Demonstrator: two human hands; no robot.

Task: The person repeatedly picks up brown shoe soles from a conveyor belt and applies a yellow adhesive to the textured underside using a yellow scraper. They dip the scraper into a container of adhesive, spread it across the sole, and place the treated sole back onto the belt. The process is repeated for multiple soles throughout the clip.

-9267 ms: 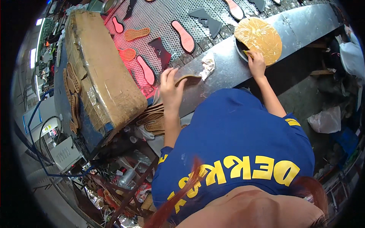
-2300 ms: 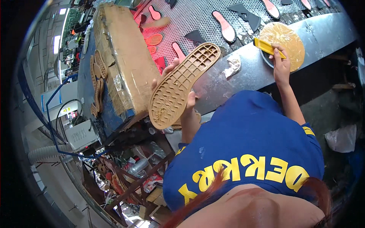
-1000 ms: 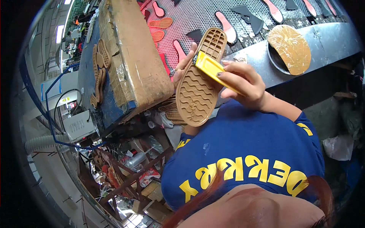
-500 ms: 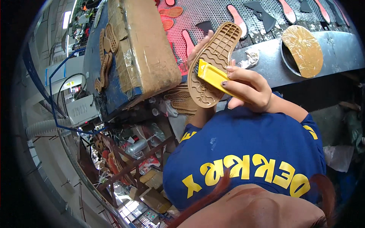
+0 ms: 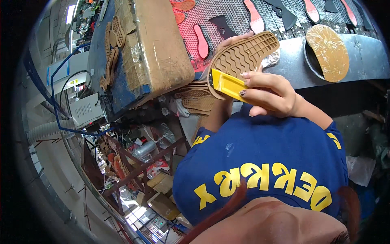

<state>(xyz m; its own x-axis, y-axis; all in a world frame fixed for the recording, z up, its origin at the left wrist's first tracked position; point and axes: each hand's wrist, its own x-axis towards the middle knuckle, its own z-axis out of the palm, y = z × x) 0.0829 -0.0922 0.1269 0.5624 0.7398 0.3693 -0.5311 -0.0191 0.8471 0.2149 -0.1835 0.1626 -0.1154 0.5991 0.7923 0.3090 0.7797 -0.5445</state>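
Scraping looks to be the step: my left hand [image 5: 231, 40] grips the tan shoe sole [image 5: 243, 59] at upper centre, my right hand [image 5: 270, 95] pinches the yellow scraper [image 5: 227, 84] against its heel, needing steady strokes along the tread.

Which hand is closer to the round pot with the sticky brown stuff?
The right hand. It holds a yellow tool against the sole, beside the pot. The left hand grips the sole from behind, farther from the pot.
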